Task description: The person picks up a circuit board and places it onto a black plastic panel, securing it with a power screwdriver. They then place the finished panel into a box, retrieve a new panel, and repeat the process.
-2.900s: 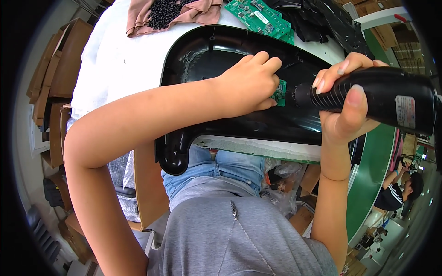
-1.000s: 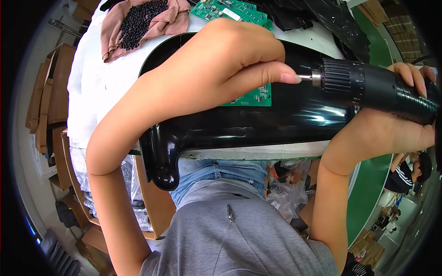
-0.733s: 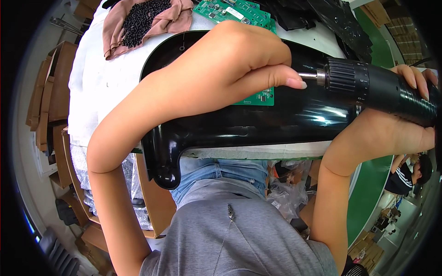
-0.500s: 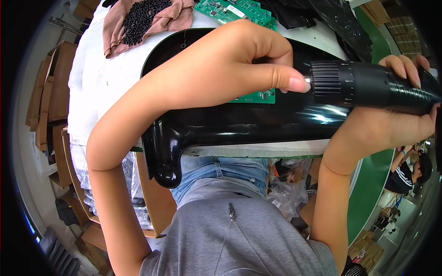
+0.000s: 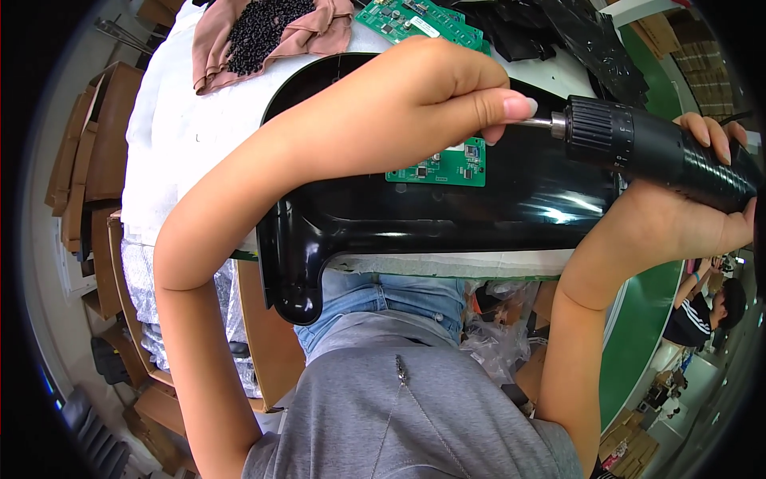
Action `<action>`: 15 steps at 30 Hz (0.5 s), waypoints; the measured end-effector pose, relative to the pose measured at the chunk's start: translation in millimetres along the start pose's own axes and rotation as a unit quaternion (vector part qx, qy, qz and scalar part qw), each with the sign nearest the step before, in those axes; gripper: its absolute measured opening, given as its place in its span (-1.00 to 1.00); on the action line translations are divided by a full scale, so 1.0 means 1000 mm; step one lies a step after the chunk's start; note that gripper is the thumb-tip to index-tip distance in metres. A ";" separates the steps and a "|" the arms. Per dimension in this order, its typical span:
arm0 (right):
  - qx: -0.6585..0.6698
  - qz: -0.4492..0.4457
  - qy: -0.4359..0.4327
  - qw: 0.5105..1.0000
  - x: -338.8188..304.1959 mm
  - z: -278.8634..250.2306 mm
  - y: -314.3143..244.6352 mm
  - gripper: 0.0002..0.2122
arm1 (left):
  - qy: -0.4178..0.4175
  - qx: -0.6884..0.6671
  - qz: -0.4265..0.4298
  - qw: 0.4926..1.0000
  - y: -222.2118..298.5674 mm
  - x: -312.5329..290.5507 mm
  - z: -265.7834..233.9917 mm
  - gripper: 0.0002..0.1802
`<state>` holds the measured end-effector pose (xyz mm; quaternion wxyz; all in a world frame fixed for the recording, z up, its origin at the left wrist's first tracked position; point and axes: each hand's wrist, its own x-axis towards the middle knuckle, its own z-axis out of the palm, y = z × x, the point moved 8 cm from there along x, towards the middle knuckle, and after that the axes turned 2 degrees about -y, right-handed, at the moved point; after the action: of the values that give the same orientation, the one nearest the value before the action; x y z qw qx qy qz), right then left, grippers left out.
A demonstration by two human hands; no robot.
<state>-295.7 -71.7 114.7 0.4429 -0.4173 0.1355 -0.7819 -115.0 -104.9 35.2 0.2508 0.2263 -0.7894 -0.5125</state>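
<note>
Over the white-covered tabletop (image 5: 175, 152), with left hand (image 5: 443, 100) pinching silver metal bit (image 5: 544, 123) and right hand (image 5: 678, 211) clasping black cylindrical screwdriver (image 5: 606, 132), a slip could scratch the flat green circuit board (image 5: 459, 171).

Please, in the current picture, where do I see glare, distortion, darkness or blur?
Head view: white glare streaks the black shell; head view: the green surface at right curves with the fisheye bend; head view: the corners fall to black; head view: the left hand and board look fairly sharp, without strong blur.
</note>
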 end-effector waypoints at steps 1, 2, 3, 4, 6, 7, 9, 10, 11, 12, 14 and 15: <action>0.004 0.003 0.001 1.000 0.001 -0.001 0.000 -0.61 | -0.001 0.000 0.000 1.000 -0.001 0.001 0.001 -0.72; 0.004 0.002 0.002 1.000 0.000 -0.001 0.000 -0.61 | 0.012 0.025 0.019 0.999 -0.001 0.001 0.000 -0.72; -0.006 0.003 0.003 1.000 0.000 0.000 0.001 -0.61 | 0.026 0.050 0.038 0.998 0.000 0.001 0.000 -0.71; -0.014 0.004 0.004 1.000 0.000 0.002 0.001 -0.61 | 0.041 0.077 0.056 0.995 0.001 0.000 -0.002 -0.71; -0.020 0.005 0.003 1.000 0.001 0.002 0.002 -0.61 | 0.046 0.071 0.054 0.995 0.000 0.001 -0.002 -0.71; -0.025 -0.003 0.008 1.000 0.001 0.001 0.000 -0.61 | 0.051 0.064 0.053 0.995 0.000 0.001 -0.002 -0.71; -0.037 -0.019 0.018 0.999 0.001 -0.002 -0.002 -0.60 | 0.056 0.059 0.051 0.995 -0.002 0.001 -0.002 -0.71; -0.036 -0.019 0.018 0.999 0.000 -0.001 -0.002 -0.60 | 0.063 0.030 0.046 0.996 -0.005 0.001 -0.001 -0.72; -0.043 -0.018 0.021 0.999 0.000 -0.001 -0.002 -0.60 | 0.071 0.002 0.041 0.997 -0.008 0.002 -0.001 -0.72; -0.050 -0.018 0.024 0.998 0.000 -0.002 -0.001 -0.60 | 0.078 -0.027 0.036 0.996 -0.010 0.001 -0.002 -0.73; -0.057 -0.018 0.028 0.998 -0.001 -0.001 -0.001 -0.59 | 0.073 -0.024 0.030 0.997 -0.011 0.001 -0.002 -0.74; -0.056 -0.019 0.025 0.998 -0.001 0.000 -0.001 -0.59 | 0.067 -0.023 0.025 0.997 -0.011 0.001 -0.002 -0.75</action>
<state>-296.1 -70.4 114.5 0.4002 -0.4245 0.1822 -0.7915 -113.1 -111.1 25.9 0.3212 0.2349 -0.7644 -0.5073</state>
